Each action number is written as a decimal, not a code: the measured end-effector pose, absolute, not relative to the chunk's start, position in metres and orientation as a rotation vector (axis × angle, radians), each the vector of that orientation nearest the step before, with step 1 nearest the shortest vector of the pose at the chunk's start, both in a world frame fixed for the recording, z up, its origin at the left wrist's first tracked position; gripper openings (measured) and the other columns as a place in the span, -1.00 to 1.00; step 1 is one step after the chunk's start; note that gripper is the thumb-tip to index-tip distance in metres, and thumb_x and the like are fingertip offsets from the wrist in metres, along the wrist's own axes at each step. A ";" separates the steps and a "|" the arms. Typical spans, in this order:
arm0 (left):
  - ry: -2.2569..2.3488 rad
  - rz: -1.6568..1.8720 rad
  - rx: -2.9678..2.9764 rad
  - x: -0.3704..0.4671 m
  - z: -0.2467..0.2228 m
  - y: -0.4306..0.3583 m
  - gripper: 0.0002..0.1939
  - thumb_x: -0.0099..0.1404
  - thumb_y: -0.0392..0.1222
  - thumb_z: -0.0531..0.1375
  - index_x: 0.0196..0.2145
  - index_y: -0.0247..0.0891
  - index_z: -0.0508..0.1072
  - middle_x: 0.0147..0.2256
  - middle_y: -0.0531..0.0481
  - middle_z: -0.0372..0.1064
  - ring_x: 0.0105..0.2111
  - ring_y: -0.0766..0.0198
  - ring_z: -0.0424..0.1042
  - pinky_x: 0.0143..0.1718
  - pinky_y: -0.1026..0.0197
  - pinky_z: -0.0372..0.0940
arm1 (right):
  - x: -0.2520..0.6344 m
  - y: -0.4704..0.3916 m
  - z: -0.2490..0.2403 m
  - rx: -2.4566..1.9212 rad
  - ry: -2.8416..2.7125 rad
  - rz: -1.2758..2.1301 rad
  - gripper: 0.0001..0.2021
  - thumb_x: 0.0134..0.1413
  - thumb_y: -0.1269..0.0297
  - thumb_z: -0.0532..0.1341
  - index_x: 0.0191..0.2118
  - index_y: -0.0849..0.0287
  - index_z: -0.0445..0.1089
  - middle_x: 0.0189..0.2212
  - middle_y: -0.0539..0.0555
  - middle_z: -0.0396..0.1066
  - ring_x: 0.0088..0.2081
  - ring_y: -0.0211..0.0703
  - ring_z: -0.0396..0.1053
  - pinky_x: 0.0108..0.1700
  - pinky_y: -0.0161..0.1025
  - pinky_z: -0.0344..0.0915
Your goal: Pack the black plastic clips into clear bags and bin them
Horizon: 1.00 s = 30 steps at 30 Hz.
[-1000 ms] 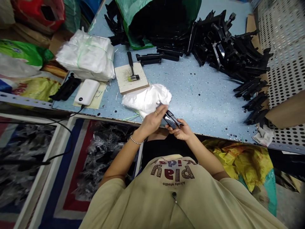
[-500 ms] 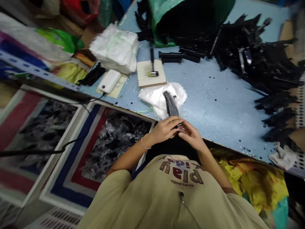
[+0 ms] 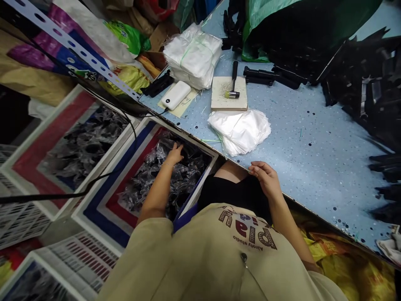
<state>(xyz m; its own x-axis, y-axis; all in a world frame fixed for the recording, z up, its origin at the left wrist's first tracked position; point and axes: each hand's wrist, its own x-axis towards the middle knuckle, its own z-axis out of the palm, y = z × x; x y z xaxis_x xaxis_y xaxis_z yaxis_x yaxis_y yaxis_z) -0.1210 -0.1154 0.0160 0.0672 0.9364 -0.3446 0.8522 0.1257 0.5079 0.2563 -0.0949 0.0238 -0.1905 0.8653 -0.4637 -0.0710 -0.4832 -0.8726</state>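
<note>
Left hand (image 3: 174, 155) spreads over bagged parts (image 3: 188, 174) in a crate (image 3: 98, 214). Right hand (image 3: 265, 175) curls loosely by the table (image 3: 313, 167).

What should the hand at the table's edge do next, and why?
Perhaps the right hand should reach for the nearby white plastic bags: it seems to hold nothing, the left hand is down at the wrapped black parts, and unwrapped black parts lie on the table.
</note>
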 end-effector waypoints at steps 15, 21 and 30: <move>1.004 0.570 1.931 0.004 0.061 0.064 -0.42 0.48 0.05 0.21 0.40 0.01 0.34 0.39 -0.13 0.30 0.31 0.00 0.42 0.32 -0.14 0.37 | 0.313 0.044 0.016 -1.433 -1.311 1.263 -0.67 0.02 -0.03 0.38 -0.16 0.06 0.58 -0.19 0.10 0.60 -0.13 -0.01 0.51 0.04 0.02 0.44; 1.741 0.196 2.213 0.065 0.068 0.275 -0.03 0.33 -0.02 0.37 0.52 -0.31 0.04 0.52 -0.50 -0.14 0.52 -0.38 -0.09 0.45 -0.38 -0.04 | 0.359 0.181 0.029 -1.586 -1.786 0.536 -0.65 0.15 0.18 0.23 0.02 0.13 0.56 0.10 0.30 0.47 0.19 0.19 0.36 0.29 0.18 0.26; 1.377 -0.103 2.490 0.105 0.034 0.292 -0.22 0.44 0.03 0.19 0.52 -0.06 0.07 0.43 -0.27 0.22 0.31 -0.29 0.32 0.29 -0.23 0.18 | 0.536 0.311 0.103 -2.535 -1.520 0.225 -0.18 0.35 -0.32 -0.02 0.47 0.19 0.22 0.48 0.48 0.02 0.44 0.55 0.00 0.40 0.40 -0.09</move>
